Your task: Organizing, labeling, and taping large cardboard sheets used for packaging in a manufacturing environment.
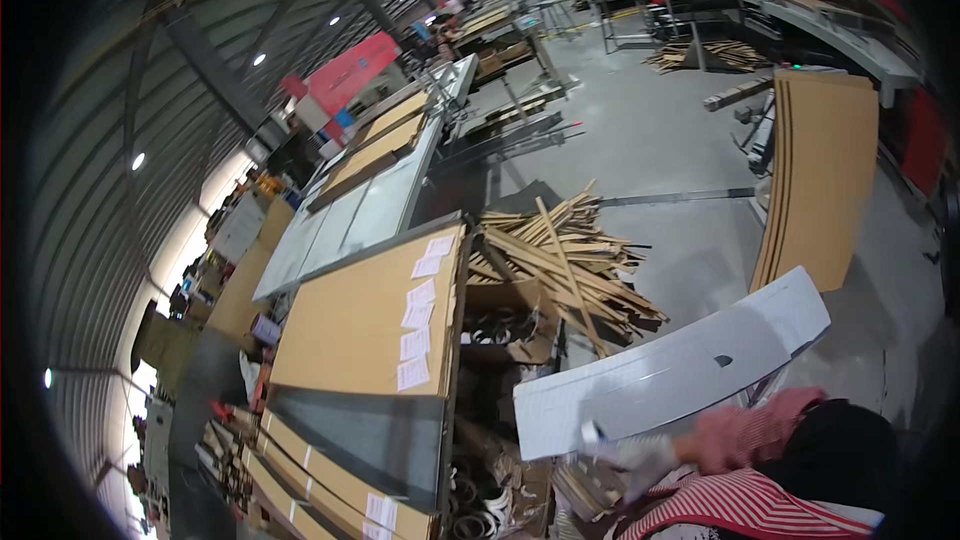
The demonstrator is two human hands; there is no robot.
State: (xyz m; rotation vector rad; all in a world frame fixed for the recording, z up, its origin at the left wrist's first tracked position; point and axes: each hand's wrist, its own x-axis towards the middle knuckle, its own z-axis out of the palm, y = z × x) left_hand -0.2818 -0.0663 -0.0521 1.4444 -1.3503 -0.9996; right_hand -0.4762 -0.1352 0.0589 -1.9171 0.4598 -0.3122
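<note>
Neither of my hands is in view. At the lower right another person, in a pink sleeve [750, 428] and red-and-white striped clothing [730, 510], leans in. That person's pale gloved hand [645, 455] is at the near edge of a long white panel [660, 365] with a small dark cutout. Beside the glove is a small pale object [594, 432], too blurred to name. Left of the panel, a flat brown cardboard sheet [340, 335] lies on a dark-topped table [365, 435], with several white paper labels [415, 316] along its right side.
Ring-shaped rolls [480, 515] lie under the table. A loose heap of wooden strips [575, 260] covers floor beyond the panel. Tall brown cardboard sheets [825, 175] stand at the right. Narrow cardboard strips [305, 480] lie at the near left; a long grey table [350, 210] runs behind.
</note>
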